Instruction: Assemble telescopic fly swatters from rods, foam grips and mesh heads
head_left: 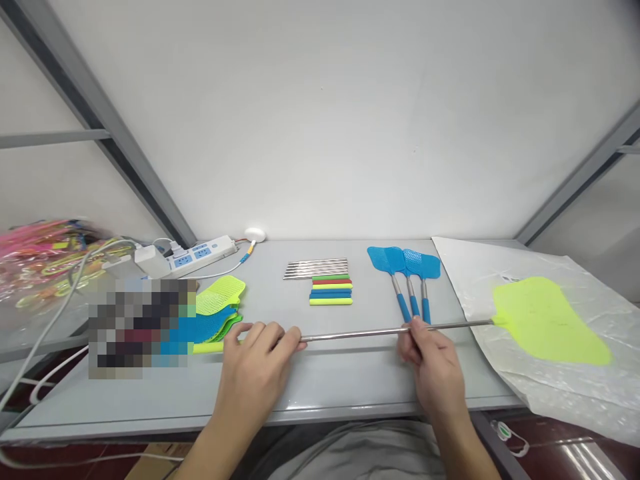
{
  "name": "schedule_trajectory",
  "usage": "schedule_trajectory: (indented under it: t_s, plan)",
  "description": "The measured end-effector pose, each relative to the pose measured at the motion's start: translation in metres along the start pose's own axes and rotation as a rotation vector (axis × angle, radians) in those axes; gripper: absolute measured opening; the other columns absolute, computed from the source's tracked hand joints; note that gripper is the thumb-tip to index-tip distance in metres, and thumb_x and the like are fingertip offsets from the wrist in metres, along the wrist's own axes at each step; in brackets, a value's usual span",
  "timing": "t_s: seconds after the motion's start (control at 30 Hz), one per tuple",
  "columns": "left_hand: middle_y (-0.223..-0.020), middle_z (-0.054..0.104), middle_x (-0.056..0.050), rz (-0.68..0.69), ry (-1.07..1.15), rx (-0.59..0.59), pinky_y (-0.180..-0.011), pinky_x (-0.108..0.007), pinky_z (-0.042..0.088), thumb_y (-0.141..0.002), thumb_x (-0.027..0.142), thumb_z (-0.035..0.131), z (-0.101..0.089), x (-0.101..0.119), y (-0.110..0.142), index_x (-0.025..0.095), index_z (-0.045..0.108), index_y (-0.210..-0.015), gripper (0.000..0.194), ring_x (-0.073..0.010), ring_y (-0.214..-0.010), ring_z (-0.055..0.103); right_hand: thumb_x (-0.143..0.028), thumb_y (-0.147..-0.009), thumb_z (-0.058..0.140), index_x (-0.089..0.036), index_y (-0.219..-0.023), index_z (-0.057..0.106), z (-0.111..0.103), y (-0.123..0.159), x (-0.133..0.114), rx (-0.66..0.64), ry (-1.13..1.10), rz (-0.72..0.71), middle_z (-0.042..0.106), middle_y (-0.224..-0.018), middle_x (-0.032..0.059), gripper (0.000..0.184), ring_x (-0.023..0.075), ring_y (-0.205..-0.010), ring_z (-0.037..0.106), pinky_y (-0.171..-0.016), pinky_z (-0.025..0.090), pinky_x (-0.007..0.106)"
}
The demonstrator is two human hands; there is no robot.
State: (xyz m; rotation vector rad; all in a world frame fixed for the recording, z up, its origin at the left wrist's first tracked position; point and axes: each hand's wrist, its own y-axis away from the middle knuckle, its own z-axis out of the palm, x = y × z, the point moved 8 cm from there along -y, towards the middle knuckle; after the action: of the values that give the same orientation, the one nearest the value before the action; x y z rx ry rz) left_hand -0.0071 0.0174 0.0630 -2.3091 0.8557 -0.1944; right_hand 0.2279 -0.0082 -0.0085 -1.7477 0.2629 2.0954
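Note:
A long fly swatter with a yellow-green head [547, 323] lies level across the front of the table, its thin metal rod drawn out. Near its yellow-green handle, my left hand [257, 360] is closed over the rod from above. My right hand [433, 360] pinches the rod farther right, between thumb and fingers. Just beyond that hand lie several blue fly swatters [404, 263] with short rods and blue grips. Toward the middle are several bare metal rods [317, 268] and a row of coloured handles [331, 292] in green, red, yellow and blue.
Loose swatter heads [220, 297] in yellow, blue and green are piled on the left, beside a blurred patch. A white power strip [203, 253] with plugs and cables stands behind them. Bagged colourful items [45, 257] sit far left. A white plastic sheet [480, 273] covers the right side.

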Motion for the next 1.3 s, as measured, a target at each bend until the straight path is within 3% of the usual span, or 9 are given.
schedule_trajectory:
  t_s: [0.17,0.33,0.43,0.6,0.7,0.87,1.07,1.17,1.3]
  plan:
    - [-0.065,0.055,0.002,0.051,0.006,0.024,-0.085,-0.039,0.033,-0.098,0.022,0.044,-0.004,0.001,-0.002,0.022,0.060,-0.085,0.021,-0.0155,-0.063,0.048,-0.041,-0.087,0.063,-0.019,-0.046,0.047,-0.031,-0.010,-0.013,0.094,-0.050,-0.039,0.036,-0.054,-0.0023,0.049,0.0124,-0.055,0.034,-0.054,0.027,0.030]
    - [-0.066,0.057,0.002,-0.039,0.018,0.060,-0.084,-0.039,0.032,-0.098,0.022,0.048,-0.009,0.004,0.000,0.022,0.061,-0.087,0.017,-0.0151,-0.065,0.051,-0.044,-0.084,0.065,-0.020,-0.055,0.048,-0.028,-0.012,-0.017,0.027,-0.082,-0.008,0.036,-0.055,-0.0045,0.042,0.0114,-0.052,0.033,-0.051,0.028,0.028]
    - [-0.068,0.058,0.002,-0.074,0.062,0.070,-0.083,-0.038,0.031,-0.098,0.023,0.049,-0.009,0.015,0.001,0.022,0.062,-0.088,0.016,-0.0145,-0.066,0.052,-0.049,-0.085,0.062,-0.021,-0.065,0.051,-0.009,-0.005,-0.016,-0.017,0.061,0.016,0.037,-0.054,-0.0054,0.036,0.0113,-0.051,0.033,-0.050,0.028,0.026]
    - [-0.067,0.057,0.002,-0.031,0.124,0.048,-0.083,-0.037,0.031,-0.099,0.024,0.047,-0.006,0.038,-0.004,0.021,0.061,-0.087,0.019,-0.0139,-0.064,0.048,-0.052,-0.091,0.050,-0.020,-0.053,0.043,0.056,0.019,-0.015,-0.359,0.309,0.037,0.037,-0.052,-0.0030,0.049,0.0122,-0.054,0.036,-0.053,0.029,0.026]
    - [-0.064,0.055,0.003,0.033,0.094,0.050,-0.082,-0.036,0.032,-0.098,0.026,0.048,-0.007,0.040,-0.006,0.020,0.060,-0.082,0.020,-0.0139,-0.063,0.046,-0.050,-0.092,0.047,-0.020,-0.050,0.040,0.066,0.024,-0.019,-0.395,0.369,0.023,0.035,-0.051,-0.0027,0.052,0.0123,-0.054,0.037,-0.054,0.029,0.027]
    - [-0.062,0.053,0.003,0.126,0.020,0.058,-0.082,-0.037,0.034,-0.097,0.029,0.051,-0.006,0.028,-0.003,0.020,0.057,-0.081,0.019,-0.0143,-0.061,0.045,-0.049,-0.090,0.053,-0.020,-0.051,0.040,0.032,0.015,-0.016,-0.336,0.388,0.026,0.035,-0.052,-0.0026,0.050,0.0124,-0.053,0.035,-0.054,0.026,0.029]
    - [-0.061,0.051,0.004,0.101,-0.050,0.093,-0.083,-0.036,0.035,-0.096,0.031,0.054,-0.016,0.004,0.005,0.019,0.055,-0.079,0.020,-0.0137,-0.061,0.045,-0.039,-0.083,0.066,-0.022,-0.047,0.038,-0.043,-0.004,-0.031,-0.010,0.103,-0.014,0.033,-0.049,-0.0029,0.049,0.0142,-0.054,0.038,-0.055,0.030,0.031]
    - [-0.061,0.052,0.004,0.087,-0.049,0.109,-0.083,-0.036,0.034,-0.096,0.030,0.053,-0.025,0.004,0.003,0.019,0.056,-0.080,0.019,-0.0138,-0.060,0.045,-0.036,-0.078,0.071,-0.022,-0.045,0.038,-0.053,-0.009,-0.039,0.098,-0.004,-0.004,0.031,-0.048,-0.0036,0.049,0.0140,-0.053,0.039,-0.053,0.032,0.030]
    - [-0.064,0.055,0.003,-0.002,-0.022,0.073,-0.080,-0.036,0.032,-0.098,0.031,0.048,-0.025,0.014,-0.001,0.019,0.056,-0.080,0.023,-0.0153,-0.063,0.046,-0.040,-0.081,0.067,-0.022,-0.050,0.033,-0.041,-0.009,-0.033,0.203,-0.171,0.054,0.024,-0.049,-0.0069,0.049,0.0102,-0.046,0.027,-0.047,0.030,0.027]
